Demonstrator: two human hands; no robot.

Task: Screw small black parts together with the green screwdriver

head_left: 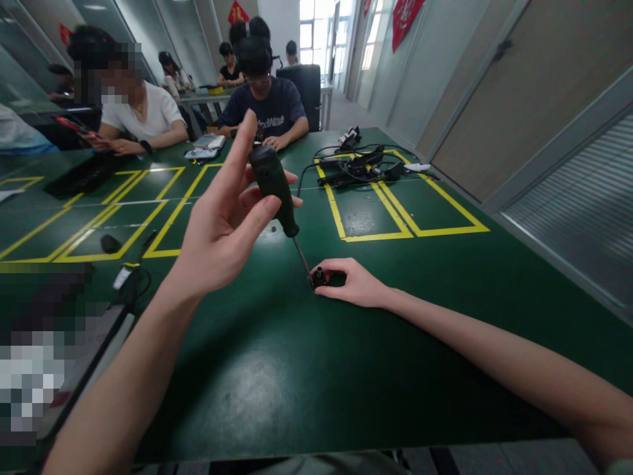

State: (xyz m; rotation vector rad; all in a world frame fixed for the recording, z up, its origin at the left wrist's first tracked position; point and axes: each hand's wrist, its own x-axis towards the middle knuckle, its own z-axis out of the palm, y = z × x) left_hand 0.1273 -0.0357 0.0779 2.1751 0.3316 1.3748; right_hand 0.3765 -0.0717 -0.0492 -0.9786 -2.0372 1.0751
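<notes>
While I sit at a dark green table, my left hand is raised in front of me, fingers loosely curled around the black handle of a screwdriver, with the index finger pointing straight up and the thumb pressed against the handle. Its thin metal shaft slants down and to the right until the tip meets a small black part lying on the table. My right hand rests flat on the surface and pinches that part between thumb and forefinger, the other fingers tucked under. I cannot make out what the part is, since it is tiny and half covered by my fingers. At the lower left, a blurred patch hides what lies there, and a grey tray edge is cut off by it. Yellow tape lines mark boxes on the table, and a tangle of black cables sits in one of them farther away. Across the table, two people sit with their arms on the surface, in a long room with grey walls and bright windows beyond.
</notes>
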